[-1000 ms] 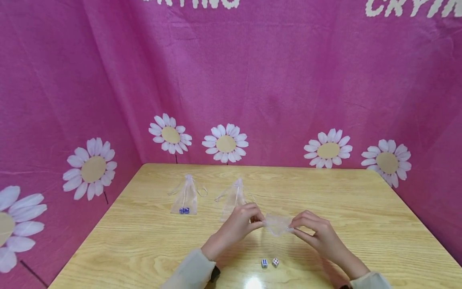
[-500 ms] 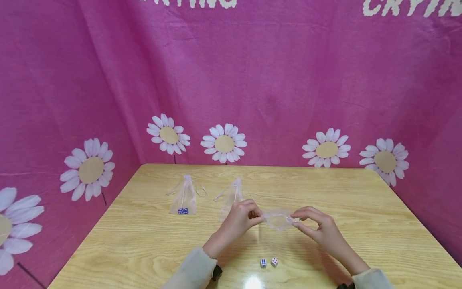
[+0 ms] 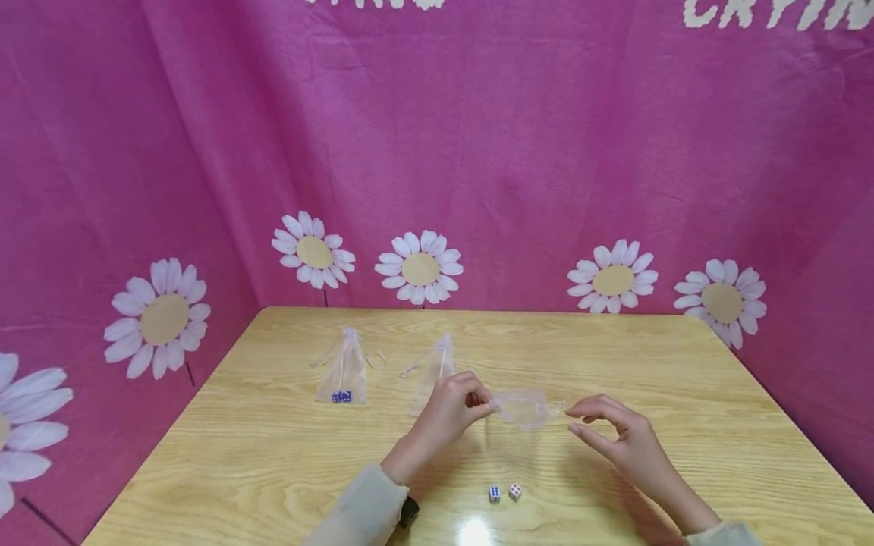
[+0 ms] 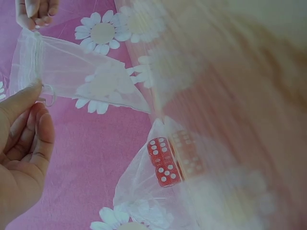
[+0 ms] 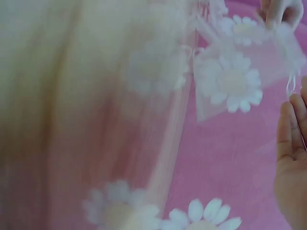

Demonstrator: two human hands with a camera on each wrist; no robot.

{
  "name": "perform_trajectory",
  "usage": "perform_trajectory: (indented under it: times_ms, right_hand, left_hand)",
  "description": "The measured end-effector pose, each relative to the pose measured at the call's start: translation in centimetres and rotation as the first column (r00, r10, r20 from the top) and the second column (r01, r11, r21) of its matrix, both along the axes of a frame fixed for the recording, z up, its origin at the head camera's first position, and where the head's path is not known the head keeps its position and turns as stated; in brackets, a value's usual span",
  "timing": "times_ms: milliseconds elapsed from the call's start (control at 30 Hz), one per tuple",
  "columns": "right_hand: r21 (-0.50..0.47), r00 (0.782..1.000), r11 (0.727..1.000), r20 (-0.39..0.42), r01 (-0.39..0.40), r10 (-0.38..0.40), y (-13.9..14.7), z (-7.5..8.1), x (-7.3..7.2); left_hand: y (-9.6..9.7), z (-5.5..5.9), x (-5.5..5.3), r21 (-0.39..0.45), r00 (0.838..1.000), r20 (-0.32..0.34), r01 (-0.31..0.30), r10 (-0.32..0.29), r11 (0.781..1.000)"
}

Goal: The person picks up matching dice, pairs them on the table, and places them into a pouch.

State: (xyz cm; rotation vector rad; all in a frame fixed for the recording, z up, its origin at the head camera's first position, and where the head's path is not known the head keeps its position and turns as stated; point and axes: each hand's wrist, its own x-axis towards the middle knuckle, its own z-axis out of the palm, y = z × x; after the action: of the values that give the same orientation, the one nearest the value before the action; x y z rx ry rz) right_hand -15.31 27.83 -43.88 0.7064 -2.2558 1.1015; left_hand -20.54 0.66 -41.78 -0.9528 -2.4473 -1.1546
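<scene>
My left hand (image 3: pixel 451 406) pinches the gathered top edge of a sheer white drawstring pouch (image 3: pixel 524 409), held out sideways above the table. In the left wrist view the pouch (image 4: pixel 81 72) hangs flat with nothing seen inside, and a thin cord loop (image 4: pixel 49 96) sticks out by the left fingertips. My right hand (image 3: pixel 617 436) is just off the pouch's right end, thumb and forefinger apart beside the loose drawstring (image 3: pixel 558 407). In the right wrist view its fingers (image 5: pixel 285 124) are extended below the cord loop. Two white dice (image 3: pixel 504 493), one blue-dotted and one red-dotted, lie below.
A sheer pouch (image 3: pixel 348 371) with blue dice stands at the back left. Another pouch (image 3: pixel 437 368) is partly hidden behind my left hand; red dice (image 4: pixel 164 162) show in it in the left wrist view. A pink flowered cloth (image 3: pixel 505 152) borders the wooden table (image 3: pixel 273 455).
My right hand has moved right, away from the pouch, and its thumb and forefinger have parted from the drawstring. The left hand keeps its pinch; the pouch now stretches further sideways.
</scene>
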Motion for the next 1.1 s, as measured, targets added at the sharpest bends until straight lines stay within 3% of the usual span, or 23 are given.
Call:
perform_trajectory:
  times_ms: [100, 200, 367, 500, 800, 1100]
  right_hand:
    - [0.030, 0.995, 0.995, -0.034, -0.094, 0.095, -0.9, 0.1, 0.5]
    - [0.076, 0.975, 0.976, -0.078, -0.204, 0.210, -2.0, 0.1, 0.7]
    - [0.172, 0.926, 0.926, -0.119, -0.337, 0.359, -3.5, -0.4, 0.5]
    - [0.253, 0.897, 0.880, -0.083, -0.401, 0.433, -4.2, -0.9, 0.4]
    - [0.440, 0.876, 0.767, 0.108, -0.467, 0.471, -5.1, -0.9, 0.4]
    - [0.506, 0.885, 0.747, 0.075, -0.431, 0.460, -5.5, -1.3, 0.3]
  left_hand:
    - [0.1, 0.1, 0.0, 0.004, 1.000, 0.016, -0.011, 0.011, 1.000]
    - [0.0, 0.1, 0.0, 0.005, 1.000, 0.023, -0.020, 0.020, 1.000]
    - [0.0, 0.1, -0.2, 0.005, 1.000, 0.001, -0.028, 0.028, 1.000]
    - [0.0, 0.1, -0.2, 0.003, 1.000, 0.002, -0.027, 0.027, 1.000]
    - [0.0, 0.2, -0.5, 0.007, 0.999, 0.022, -0.027, 0.027, 1.000]
    - [-0.1, 0.2, -0.3, 0.021, 0.998, 0.053, -0.019, 0.018, 1.000]
